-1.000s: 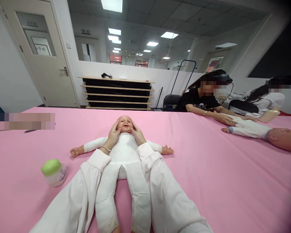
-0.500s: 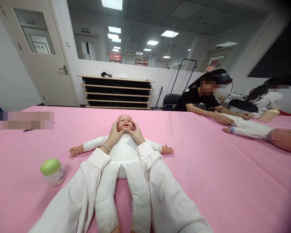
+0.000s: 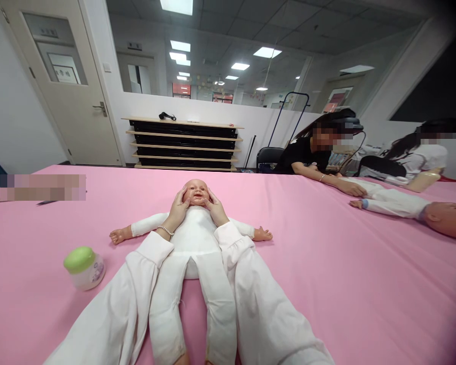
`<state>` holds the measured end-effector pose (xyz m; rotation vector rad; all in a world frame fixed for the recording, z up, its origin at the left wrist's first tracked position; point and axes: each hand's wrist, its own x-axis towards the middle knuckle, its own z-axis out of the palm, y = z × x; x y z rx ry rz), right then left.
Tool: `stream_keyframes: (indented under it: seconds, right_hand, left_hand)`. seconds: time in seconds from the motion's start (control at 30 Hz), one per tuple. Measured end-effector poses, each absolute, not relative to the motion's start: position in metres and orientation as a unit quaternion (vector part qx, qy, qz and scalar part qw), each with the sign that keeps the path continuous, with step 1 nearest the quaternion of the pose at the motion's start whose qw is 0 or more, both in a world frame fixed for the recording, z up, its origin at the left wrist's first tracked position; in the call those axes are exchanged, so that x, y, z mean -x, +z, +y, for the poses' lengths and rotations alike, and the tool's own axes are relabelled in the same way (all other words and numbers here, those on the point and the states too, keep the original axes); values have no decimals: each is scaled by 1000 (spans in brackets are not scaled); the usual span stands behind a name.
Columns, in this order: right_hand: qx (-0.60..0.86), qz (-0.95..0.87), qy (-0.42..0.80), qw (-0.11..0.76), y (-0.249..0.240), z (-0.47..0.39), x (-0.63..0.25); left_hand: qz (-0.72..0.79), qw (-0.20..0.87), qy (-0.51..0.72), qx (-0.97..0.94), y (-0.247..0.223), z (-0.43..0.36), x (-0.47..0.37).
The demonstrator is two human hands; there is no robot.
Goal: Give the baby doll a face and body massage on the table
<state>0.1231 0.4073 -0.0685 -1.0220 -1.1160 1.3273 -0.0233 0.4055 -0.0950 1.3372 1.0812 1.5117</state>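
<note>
A baby doll (image 3: pixel 195 235) with a white cloth body lies on its back, its arms spread and its legs toward me. My left hand (image 3: pixel 178 208) cups one side of its head, fingers curved along the side and thumb near the corner of the mouth. On the other side my right hand (image 3: pixel 215 207) does the same, its thumb by the opposite cheek. The fingertips are partly hidden behind the head. To the left of the doll stands a clear jar (image 3: pixel 85 268) with a green lid.
A pink sheet (image 3: pixel 327 284) covers the table. On the right a co-worker in black (image 3: pixel 307 157) reaches to another doll (image 3: pixel 403 203); a second person (image 3: pixel 421 157) sits beyond. A blurred patch (image 3: pixel 41 187) lies at far left. Black shelving (image 3: pixel 184 144) stands by the wall.
My thumbs have moved apart, from together at the doll's chin outward to its cheeks. The co-worker's farther hand has drawn back from the other doll.
</note>
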Motion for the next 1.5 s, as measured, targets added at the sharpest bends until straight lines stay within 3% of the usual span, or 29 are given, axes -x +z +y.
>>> stream_keyframes:
  seconds: [0.23,0.5,1.5]
  right_hand:
    - [430,-452,539,566,-72,411,-124]
    - [448,-514,494,540,-64,402,-121]
    - [424,-470,544,551,-67,405,-122]
  left_hand:
    - [422,446,607,-505,-93,405,22]
    - [464,371,567,-571,-88,400,19]
    - [428,378,601,-559,-99,407,24]
